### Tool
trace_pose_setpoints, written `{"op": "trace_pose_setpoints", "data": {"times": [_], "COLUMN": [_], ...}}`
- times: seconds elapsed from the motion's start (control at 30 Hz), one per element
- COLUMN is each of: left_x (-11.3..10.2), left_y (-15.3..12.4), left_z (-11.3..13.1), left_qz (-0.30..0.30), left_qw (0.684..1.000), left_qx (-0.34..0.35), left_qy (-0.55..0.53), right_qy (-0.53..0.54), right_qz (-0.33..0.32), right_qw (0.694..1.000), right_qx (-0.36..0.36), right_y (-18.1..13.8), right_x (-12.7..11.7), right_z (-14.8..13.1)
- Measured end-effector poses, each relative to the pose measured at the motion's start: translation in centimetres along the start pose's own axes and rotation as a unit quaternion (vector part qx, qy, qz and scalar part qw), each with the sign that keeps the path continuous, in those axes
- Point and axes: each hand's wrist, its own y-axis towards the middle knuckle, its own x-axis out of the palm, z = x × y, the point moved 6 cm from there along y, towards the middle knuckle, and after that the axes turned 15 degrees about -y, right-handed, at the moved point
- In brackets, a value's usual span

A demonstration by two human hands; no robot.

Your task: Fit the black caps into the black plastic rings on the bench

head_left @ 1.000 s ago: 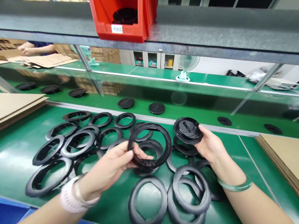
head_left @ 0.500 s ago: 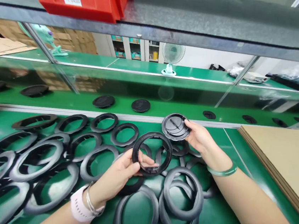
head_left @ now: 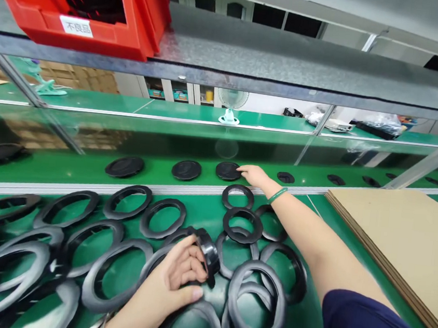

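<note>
My left hand (head_left: 178, 277) is closed around a black plastic ring (head_left: 208, 254), tilted so that I see mostly its outer edge. Out at the green strip behind the bench, my right hand (head_left: 256, 175) has its fingertips on the right edge of a round black disc (head_left: 227, 170), which lies flat there. The thumb of that hand is mostly hidden. Between the two hands, a thin black ring (head_left: 239, 188) lies close to the strip's rail, and another black ring (head_left: 241, 240) lies nearer. Below them a thick grey ring (head_left: 232, 324) overlaps a similar one.
Many more rings (head_left: 89, 296) spread over the left of the green bench. Other black discs (head_left: 186, 170) sit along the strip (head_left: 151, 173). A stack of brown boards (head_left: 393, 219) lies at right. Overhead, a red bin (head_left: 140, 20) rests on a metal shelf (head_left: 254, 48).
My right hand has moved the black disc away from me onto the green strip. The ring in my left hand has turned from face-on to nearly edge-on. The view has shifted right.
</note>
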Motion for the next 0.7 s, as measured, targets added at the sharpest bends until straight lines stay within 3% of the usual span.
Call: {"op": "trace_pose_setpoints", "data": {"times": [0.1,0.17,0.23,0.3,0.37,0.43,0.53,0.7], "left_x": [0.1,0.7,1.7,2.7,3.4,3.8,4.1,5.0], "left_y": [0.1,-0.1,-0.4,-0.8,-0.9,-0.8,-0.6,-1.0], "left_z": [0.6,1.7,2.5,2.6,2.1,1.6,1.2,1.7], "left_qz": [0.0,-0.025,-0.067,-0.109,-0.133,-0.131,-0.127,-0.153], "left_qw": [0.994,0.967,0.907,0.825,0.756,0.717,0.699,0.698], "left_qx": [0.016,0.054,0.094,0.133,0.163,0.18,0.193,0.191], "left_qy": [0.112,0.248,0.405,0.539,0.62,0.661,0.677,0.673], "right_qy": [-0.069,-0.097,-0.106,-0.101,-0.083,-0.058,-0.016,0.056], "right_qz": [0.03,0.044,0.053,0.069,0.09,0.112,0.145,0.216], "right_qw": [0.992,0.982,0.977,0.978,0.98,0.982,0.978,0.957], "right_qx": [0.104,0.157,0.177,0.171,0.155,0.143,0.147,0.186], "right_y": [-0.4,-1.4,-2.4,-3.4,-4.0,-4.2,-4.2,-5.4], "right_x": [-1.6,-2.3,-2.6,-2.4,-2.1,-1.9,-1.8,-3.0], "right_z": [7.0,11.6,15.2,17.5,18.8,19.3,19.5,18.9]}}
